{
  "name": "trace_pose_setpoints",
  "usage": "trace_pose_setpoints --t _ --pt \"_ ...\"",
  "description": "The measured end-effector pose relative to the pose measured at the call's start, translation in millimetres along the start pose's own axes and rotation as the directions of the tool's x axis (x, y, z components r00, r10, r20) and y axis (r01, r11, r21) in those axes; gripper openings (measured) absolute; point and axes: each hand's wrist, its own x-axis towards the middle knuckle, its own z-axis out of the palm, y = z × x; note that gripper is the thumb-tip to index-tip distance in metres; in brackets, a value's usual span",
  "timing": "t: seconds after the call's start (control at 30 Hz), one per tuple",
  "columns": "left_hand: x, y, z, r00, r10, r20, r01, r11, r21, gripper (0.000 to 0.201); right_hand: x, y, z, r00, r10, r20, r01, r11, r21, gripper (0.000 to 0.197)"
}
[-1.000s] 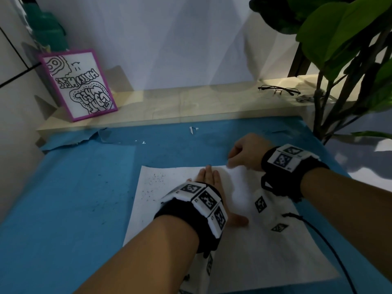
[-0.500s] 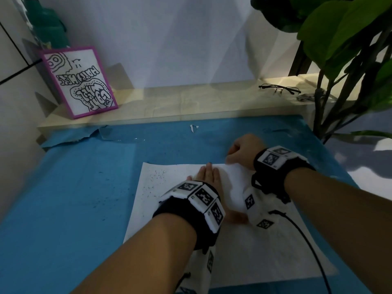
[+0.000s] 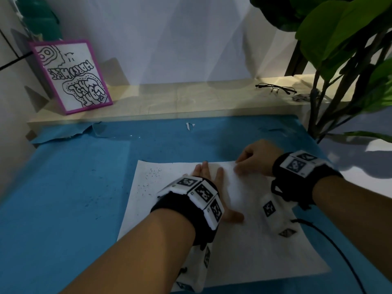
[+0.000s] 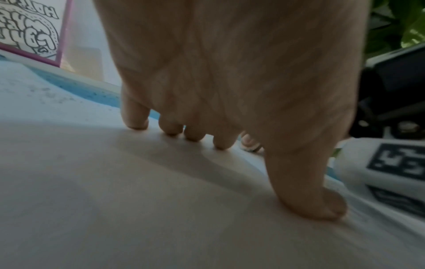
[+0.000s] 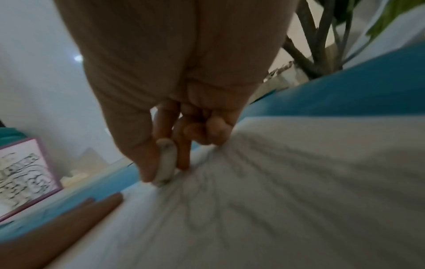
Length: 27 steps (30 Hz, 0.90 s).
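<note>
A white sheet of paper (image 3: 244,251) lies on the blue table cover (image 3: 63,198), with a faint pencil drawing on it in the right wrist view. My left hand (image 3: 209,174) lies flat on the sheet, with straight fingers (image 4: 171,127) and the thumb pressing it down. At the sheet's far edge my right hand (image 3: 244,164) pinches a small whitish eraser (image 5: 166,161) between thumb and fingers, its tip on the paper (image 5: 299,182). The eraser is hidden in the head view.
Dark crumbs (image 3: 148,177) speckle the sheet's far left corner. A purple-framed drawing (image 3: 72,77) and a pair of glasses (image 3: 275,89) rest on the wooden ledge (image 3: 169,98) behind. A leafy plant (image 3: 339,49) stands at the right. A black cable (image 3: 339,251) trails from my right wrist.
My right hand has shifted slightly along the paper's far edge with the eraser. My left hand stays pressed flat in the same place.
</note>
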Motion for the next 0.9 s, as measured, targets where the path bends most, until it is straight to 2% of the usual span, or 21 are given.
trace_pose_setpoints --t 0.07,0.2,0.27,0.33,0.4,0.47,0.53,0.6,0.7,0.73,0.8,0.9 --pt "-1.2 1.2 -0.3 1.000 -0.007 0.005 0.007 1.000 0.015 0.125 5.5 -2.0 -4.3 0.998 -0.005 -0.057 0.003 1.000 -0.022 0.005" --pt "-1.2 0.2 0.7 1.000 -0.001 -0.005 0.001 1.000 0.021 0.124 3.3 -6.4 1.4 0.999 -0.041 0.028 0.042 0.999 -0.023 0.008" --pt "0.6 -0.5 1.9 1.000 0.000 0.004 0.000 1.000 0.015 0.125 3.5 -0.3 -1.5 0.999 -0.006 -0.039 0.006 1.000 -0.005 0.016" --pt "1.6 -0.5 2.4 1.000 -0.001 0.006 0.000 1.000 0.020 0.126 5.8 -2.9 -6.1 0.998 -0.010 -0.069 0.006 0.998 -0.062 0.012" --pt "1.3 -0.2 1.9 1.000 0.000 0.002 0.000 0.999 0.035 0.126 1.2 -11.3 -4.2 0.998 -0.058 -0.016 0.056 0.994 -0.089 0.004" --pt "0.8 -0.4 1.7 1.000 -0.004 0.003 0.004 1.000 0.030 0.125 -5.7 -9.5 0.4 0.996 -0.071 0.056 0.074 0.995 -0.065 0.006" --pt "0.7 0.3 0.7 1.000 -0.009 0.013 0.009 1.000 0.012 0.125 -8.6 -0.6 -3.1 1.000 -0.011 0.011 0.012 0.999 -0.036 0.011" --pt "0.2 0.5 -0.2 1.000 -0.016 0.021 0.016 1.000 0.014 0.125 -4.3 2.3 -9.6 0.999 0.012 -0.034 -0.016 0.995 -0.097 0.006" --pt "-0.1 1.7 -1.0 1.000 -0.016 0.022 0.016 1.000 0.020 0.125 -6.3 -6.1 -5.1 0.998 -0.040 0.043 0.044 0.994 -0.102 0.007" --pt "-0.3 1.6 -1.6 1.000 -0.018 0.020 0.017 1.000 0.018 0.125 -7.0 -5.3 -2.3 0.996 -0.042 0.072 0.047 0.996 -0.075 0.012" --pt "-2.2 2.8 -3.2 0.999 -0.024 0.025 0.023 1.000 0.010 0.124 -7.9 -0.4 -4.7 0.999 0.008 0.034 -0.006 0.999 -0.052 0.014" --pt "-3.1 3.8 -4.6 0.999 -0.025 0.031 0.024 0.999 0.024 0.124 -1.3 1.0 -14.8 0.999 0.027 -0.023 -0.030 0.990 -0.135 0.008"
